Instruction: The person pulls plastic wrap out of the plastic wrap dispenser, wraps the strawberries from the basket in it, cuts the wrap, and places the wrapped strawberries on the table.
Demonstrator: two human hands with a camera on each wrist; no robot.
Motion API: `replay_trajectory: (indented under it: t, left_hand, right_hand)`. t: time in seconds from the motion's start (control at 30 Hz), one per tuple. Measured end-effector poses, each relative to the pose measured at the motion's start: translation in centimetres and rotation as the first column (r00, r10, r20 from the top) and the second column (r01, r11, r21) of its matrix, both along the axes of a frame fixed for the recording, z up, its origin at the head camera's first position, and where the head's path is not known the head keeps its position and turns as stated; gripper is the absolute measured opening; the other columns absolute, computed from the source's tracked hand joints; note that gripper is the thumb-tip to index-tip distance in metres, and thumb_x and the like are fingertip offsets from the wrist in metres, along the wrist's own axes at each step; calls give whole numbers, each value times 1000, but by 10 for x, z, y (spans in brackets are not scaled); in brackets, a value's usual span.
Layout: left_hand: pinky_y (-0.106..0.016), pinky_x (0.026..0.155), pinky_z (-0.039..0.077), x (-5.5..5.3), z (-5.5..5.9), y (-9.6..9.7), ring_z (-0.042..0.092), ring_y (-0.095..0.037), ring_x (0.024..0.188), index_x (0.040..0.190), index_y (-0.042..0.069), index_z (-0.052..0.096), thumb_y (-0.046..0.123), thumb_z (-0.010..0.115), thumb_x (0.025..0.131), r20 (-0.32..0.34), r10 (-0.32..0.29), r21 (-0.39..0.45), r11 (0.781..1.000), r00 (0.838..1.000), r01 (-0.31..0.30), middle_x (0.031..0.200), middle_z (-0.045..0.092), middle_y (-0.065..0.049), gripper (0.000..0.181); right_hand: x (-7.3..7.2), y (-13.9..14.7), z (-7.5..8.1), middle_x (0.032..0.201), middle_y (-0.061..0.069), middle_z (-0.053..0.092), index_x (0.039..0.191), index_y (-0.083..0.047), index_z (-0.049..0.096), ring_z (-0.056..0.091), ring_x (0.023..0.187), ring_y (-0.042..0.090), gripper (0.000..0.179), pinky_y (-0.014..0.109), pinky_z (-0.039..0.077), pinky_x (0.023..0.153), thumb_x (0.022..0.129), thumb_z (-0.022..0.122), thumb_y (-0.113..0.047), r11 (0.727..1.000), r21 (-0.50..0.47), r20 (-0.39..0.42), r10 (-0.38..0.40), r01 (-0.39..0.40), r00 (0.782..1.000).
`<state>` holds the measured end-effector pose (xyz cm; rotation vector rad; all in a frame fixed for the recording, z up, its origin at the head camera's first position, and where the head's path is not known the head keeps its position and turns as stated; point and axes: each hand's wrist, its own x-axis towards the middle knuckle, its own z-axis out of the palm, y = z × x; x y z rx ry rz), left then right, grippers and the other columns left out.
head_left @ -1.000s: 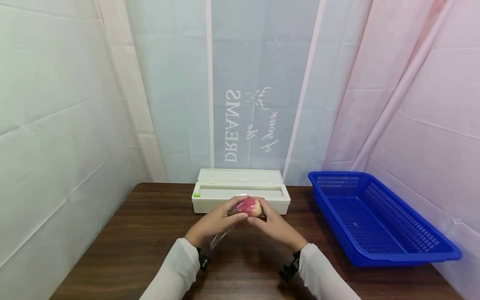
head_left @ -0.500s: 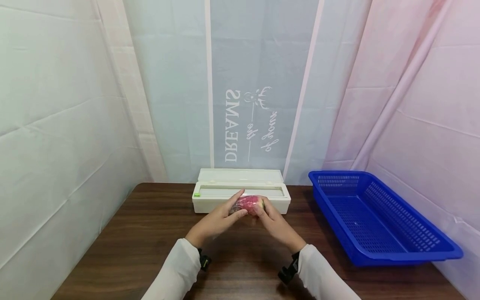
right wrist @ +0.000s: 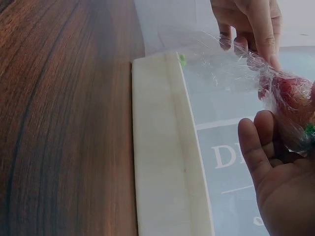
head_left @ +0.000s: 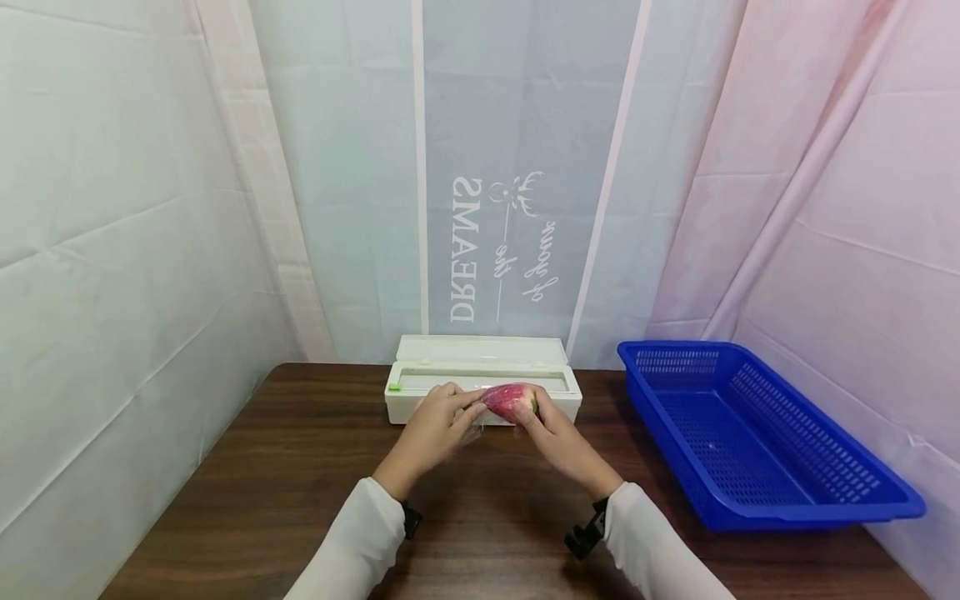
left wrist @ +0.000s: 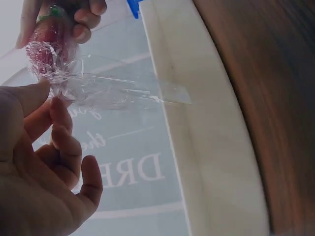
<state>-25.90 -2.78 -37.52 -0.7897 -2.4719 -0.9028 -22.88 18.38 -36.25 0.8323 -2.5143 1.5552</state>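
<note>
A red fruit (head_left: 506, 402), pale and green at one end, is held above the table in front of the white box. Clear plastic film (left wrist: 110, 88) wraps it, and a loose tail of that film trails off past the fruit's left end. My left hand (head_left: 437, 427) pinches the gathered film at this end between thumb and fingertip. My right hand (head_left: 562, 446) grips the fruit at its pale-green end, thumb on the near side. Its palm (right wrist: 290, 196) partly shows in the right wrist view. The fruit's exact kind is unclear under the film.
Behind the hands a long white box (head_left: 400, 411) stands with its lid (head_left: 480, 348) raised and a small green piece (head_left: 394, 387) at its left corner. On the right sits a blue perforated basket (head_left: 675, 471). Printed cloth (head_left: 360, 208) hangs behind the wooden table (head_left: 255, 483).
My left hand has gone from cupping the fruit's left side to pinching the film at its end. The fruit has shifted slightly right, with its red side more exposed.
</note>
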Motion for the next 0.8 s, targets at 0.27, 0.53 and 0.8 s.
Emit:
replay_trajectory:
  t: [0.27, 0.53, 0.8]
  left_hand:
    - [-32, 67, 52, -2, -8, 6, 54, -9, 78, 120, 11, 64, 24, 54, 95, 129, -153, 171, 977, 980, 130, 96, 65, -1, 29]
    - [-44, 84, 53, -3, -17, 8, 58, -11, 100, 124, 12, 61, 29, 49, 97, 252, -247, 280, 944, 936, 173, 116, 65, -5, 33]
    - [-47, 88, 50, -5, -16, 7, 58, -14, 101, 127, 10, 58, 36, 49, 97, 396, -295, 397, 909, 870, 128, 114, 66, -7, 40]
  right_hand:
    - [-3, 0, -1, 111, 13, 52, 133, -11, 37, 55, 95, 34, 37, 45, 51, 82, 103, 33, -31, 998, -64, 91, 1, 5, 996]
    - [-5, -2, 2, 120, 12, 46, 136, -12, 45, 44, 103, 20, 38, 42, 45, 82, 101, 40, -27, 990, 19, -83, -141, 143, 987]
    - [-29, 2, -26, 104, 11, 55, 131, -14, 40, 55, 90, 20, 40, 36, 51, 72, 96, 52, -29, 978, -120, -54, -179, 171, 982]
